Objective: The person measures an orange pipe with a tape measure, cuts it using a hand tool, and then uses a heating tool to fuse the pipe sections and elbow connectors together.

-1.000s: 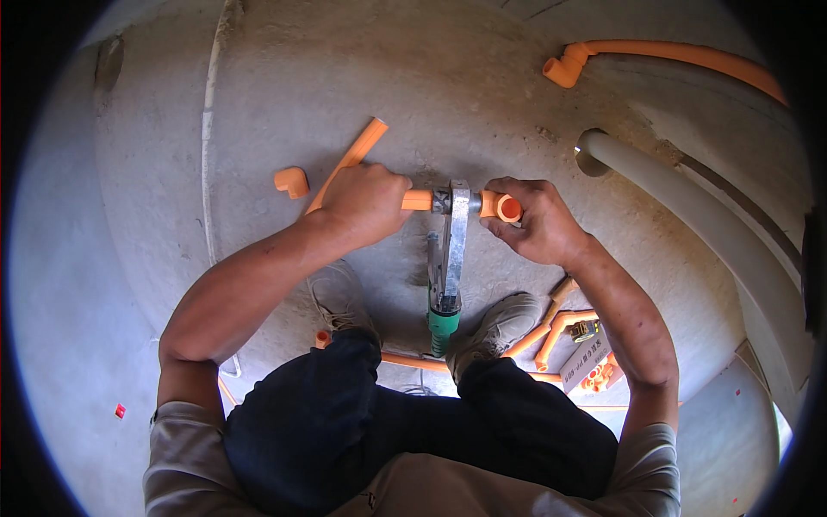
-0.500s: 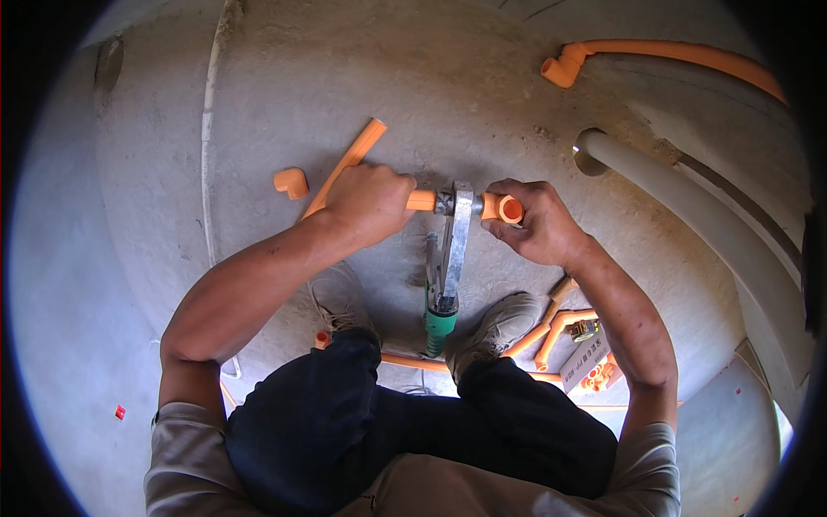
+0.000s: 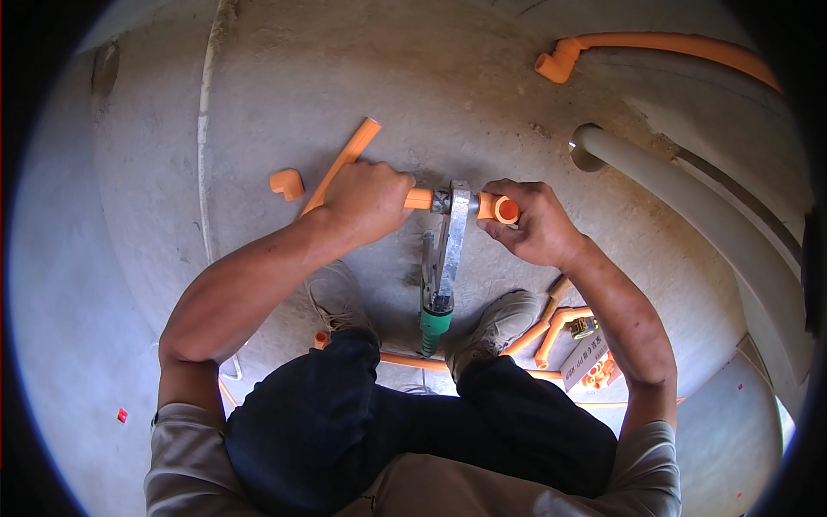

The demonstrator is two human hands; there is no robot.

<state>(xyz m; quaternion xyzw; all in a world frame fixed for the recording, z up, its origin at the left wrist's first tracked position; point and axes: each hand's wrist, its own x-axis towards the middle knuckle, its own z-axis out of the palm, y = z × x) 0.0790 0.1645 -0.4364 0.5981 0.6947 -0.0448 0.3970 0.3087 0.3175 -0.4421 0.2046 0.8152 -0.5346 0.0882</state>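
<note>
My left hand (image 3: 369, 200) is closed around a short orange plastic pipe (image 3: 419, 199), whose end sits at the left socket of a pipe welding iron (image 3: 452, 246). The iron has a flat metal heating plate and a green handle (image 3: 435, 324) pointing back toward me, between my shoes. On the other side, my right hand (image 3: 538, 222) grips an orange pipe fitting (image 3: 497, 208) with its round opening facing up. That fitting is against the iron's right-hand die. Another orange pipe (image 3: 355, 155) lies on the floor partly behind my left hand, beside a loose orange elbow (image 3: 288, 183).
A large grey pipe (image 3: 689, 207) curves along the right from a hole. An orange pipe with an elbow (image 3: 556, 65) lies at the far right. Near my right shoe (image 3: 500, 327) are orange pipes, a tape measure (image 3: 584, 327) and a box of fittings (image 3: 594, 366).
The view has shifted very slightly. Both hands keep the pipe and the fitting at the welding iron, with no other visible change.
</note>
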